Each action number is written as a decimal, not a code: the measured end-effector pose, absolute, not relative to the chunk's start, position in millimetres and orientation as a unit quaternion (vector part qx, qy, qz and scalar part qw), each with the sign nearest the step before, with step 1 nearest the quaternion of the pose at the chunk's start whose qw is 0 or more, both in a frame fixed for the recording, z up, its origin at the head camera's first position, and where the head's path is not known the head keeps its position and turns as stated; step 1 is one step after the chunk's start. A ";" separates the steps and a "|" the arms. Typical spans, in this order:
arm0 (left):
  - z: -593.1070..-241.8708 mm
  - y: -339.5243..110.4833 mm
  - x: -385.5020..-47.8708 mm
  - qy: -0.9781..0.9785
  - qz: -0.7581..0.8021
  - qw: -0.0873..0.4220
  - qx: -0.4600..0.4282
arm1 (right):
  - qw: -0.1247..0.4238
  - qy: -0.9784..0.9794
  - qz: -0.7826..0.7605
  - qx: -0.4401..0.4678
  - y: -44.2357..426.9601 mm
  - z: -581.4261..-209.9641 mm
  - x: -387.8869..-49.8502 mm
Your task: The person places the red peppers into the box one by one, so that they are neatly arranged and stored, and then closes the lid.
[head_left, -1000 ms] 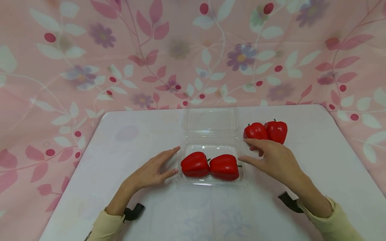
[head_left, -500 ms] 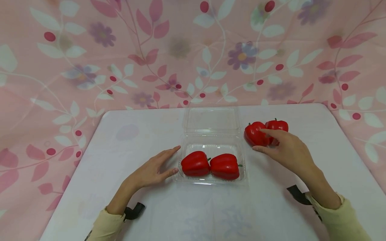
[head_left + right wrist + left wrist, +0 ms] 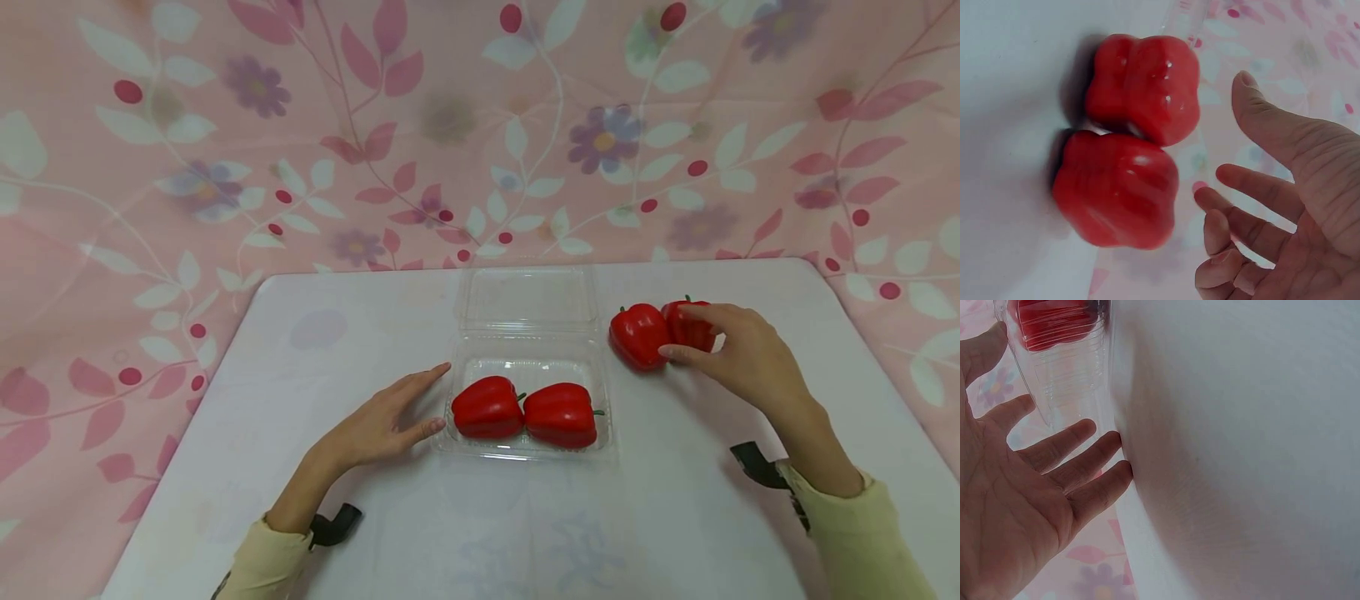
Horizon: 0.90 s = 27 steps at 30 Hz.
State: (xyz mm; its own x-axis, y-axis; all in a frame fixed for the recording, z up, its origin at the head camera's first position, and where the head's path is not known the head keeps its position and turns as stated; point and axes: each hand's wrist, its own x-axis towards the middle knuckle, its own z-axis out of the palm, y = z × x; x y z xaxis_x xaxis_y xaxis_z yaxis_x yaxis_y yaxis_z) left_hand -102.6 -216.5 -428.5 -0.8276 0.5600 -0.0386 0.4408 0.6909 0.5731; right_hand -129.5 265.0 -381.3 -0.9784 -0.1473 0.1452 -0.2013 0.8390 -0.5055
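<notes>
Two red bell peppers, a left one (image 3: 487, 408) and a right one (image 3: 560, 415), lie on their sides in a clear plastic clamshell box (image 3: 525, 454). My left hand (image 3: 382, 425) is spread at the box's left edge. In the left wrist view, its thumb tip meets the box rim, fingers (image 3: 1082, 459) loosely extended. Two more bell peppers, a nearer-left one (image 3: 637, 335) and a right one (image 3: 678, 333), stand side by side right of the box. Over the right one hovers my right hand (image 3: 757, 358), thumb and fingers apart; the right wrist view shows a gap between hand and peppers.
The box's lid (image 3: 527, 298) lies folded back toward the far side of the white table (image 3: 360, 325). A pink floral cloth (image 3: 450, 125) hangs behind the table. Dark wrist mounts (image 3: 337, 525) stick out from both sleeves.
My right hand has moved right, away from the box's right edge, past the left loose pepper to the right one. My left hand and the boxed peppers have stayed put.
</notes>
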 end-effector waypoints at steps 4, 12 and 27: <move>-428.9 -216.4 -102.9 0.914 0.282 0.108 0.271 | 0.058 -0.958 0.266 0.093 268.0 -384.6 -133.3; -429.3 -215.8 -102.8 0.913 0.283 0.104 0.273 | 0.086 -0.955 0.263 0.103 273.9 -393.5 -142.0; -429.8 -216.0 -102.7 0.916 0.280 0.106 0.267 | 0.103 -0.951 0.274 0.099 285.7 -406.0 -154.1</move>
State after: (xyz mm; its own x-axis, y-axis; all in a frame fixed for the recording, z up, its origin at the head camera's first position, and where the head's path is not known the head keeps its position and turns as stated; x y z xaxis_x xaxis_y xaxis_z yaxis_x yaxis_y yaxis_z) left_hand -102.7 -216.0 -429.8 -0.8347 0.5489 -0.0452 0.4295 0.7001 0.5705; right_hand -154.1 285.7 -406.0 -0.9595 -0.1317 0.2491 -0.2441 0.8304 -0.5009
